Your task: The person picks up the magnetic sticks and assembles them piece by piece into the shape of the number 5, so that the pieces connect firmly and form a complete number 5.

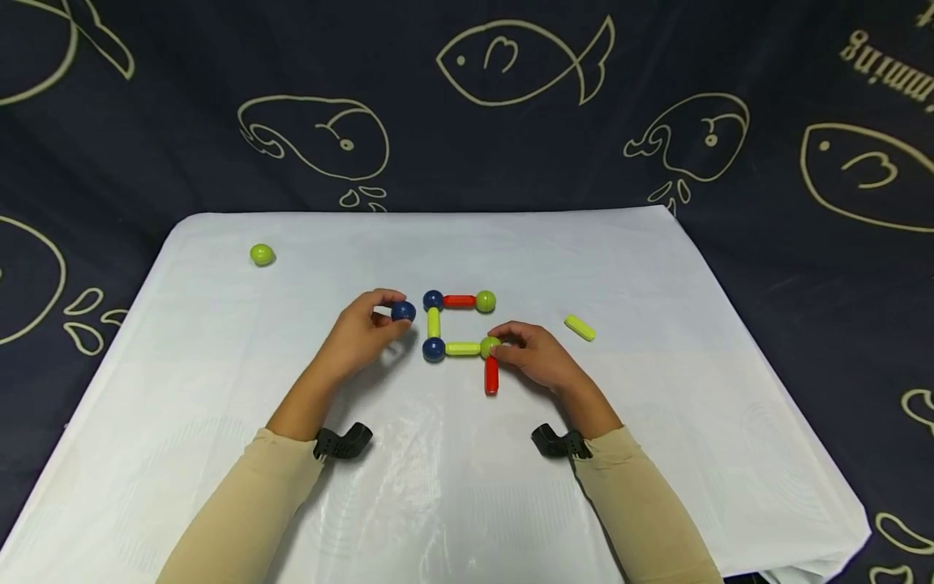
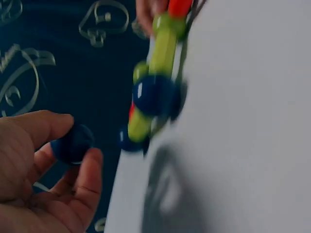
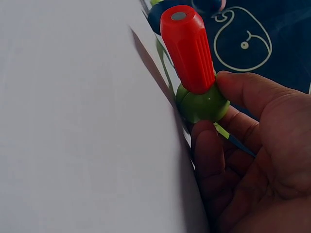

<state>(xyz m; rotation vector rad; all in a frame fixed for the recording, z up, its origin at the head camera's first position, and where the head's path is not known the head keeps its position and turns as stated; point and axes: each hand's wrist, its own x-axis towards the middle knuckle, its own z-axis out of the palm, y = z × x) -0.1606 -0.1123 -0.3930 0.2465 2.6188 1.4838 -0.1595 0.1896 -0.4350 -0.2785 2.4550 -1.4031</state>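
Note:
In the head view my left hand (image 1: 362,332) pinches a loose blue ball (image 1: 404,311) between thumb and fingers, just left of a joined figure of balls and rods. That figure has two blue balls (image 1: 434,349) on its left side, linked by a yellow-green rod (image 1: 434,323). A red rod (image 1: 460,302) runs along its top to a green ball (image 1: 485,301). Another yellow-green rod (image 1: 463,349) leads along the bottom to a second green ball (image 3: 201,104), which my right hand (image 1: 536,354) grips. From that ball a red rod (image 3: 188,51) sticks out toward me, its metal tip showing.
A loose yellow-green rod (image 1: 580,328) lies right of my right hand. Far off at the back left sits a single green ball (image 1: 262,255). White cloth (image 1: 452,503) covers the table, and a dark cloth with fish drawings (image 1: 409,65) hangs behind it.

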